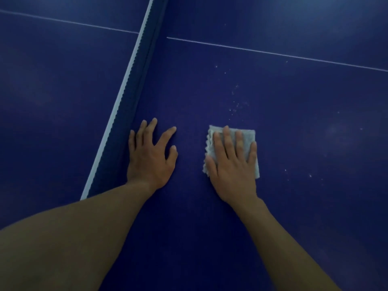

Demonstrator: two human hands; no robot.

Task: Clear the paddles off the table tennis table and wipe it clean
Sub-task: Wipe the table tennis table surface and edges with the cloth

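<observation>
On the blue worktop (pixel 294 133), just right of the net (pixel 128 80), my left hand (pixel 150 158) lies palm down. Its fingers are spread and straight and hold nothing. The little finger sits close beside the foot of the net.

To its right and apart from it, my right hand (pixel 231 169) presses flat on a folded pale grey cloth (pixel 246 136). The fingers are straight and near together, and the thumb lies along the cloth's frayed left edge. The cloth lies flat on the worktop, its far corners showing past my fingertips.

Beyond the cloth, a scatter of white specks (pixel 237 105) marks the surface, running toward the thin white line (pixel 273 53) that crosses the worktop on both sides of the net. A few further specks (pixel 298 175) lie right of the cloth. Both forearms are bare. Lighting is dim, and the far surface shows faint pale smudges.
</observation>
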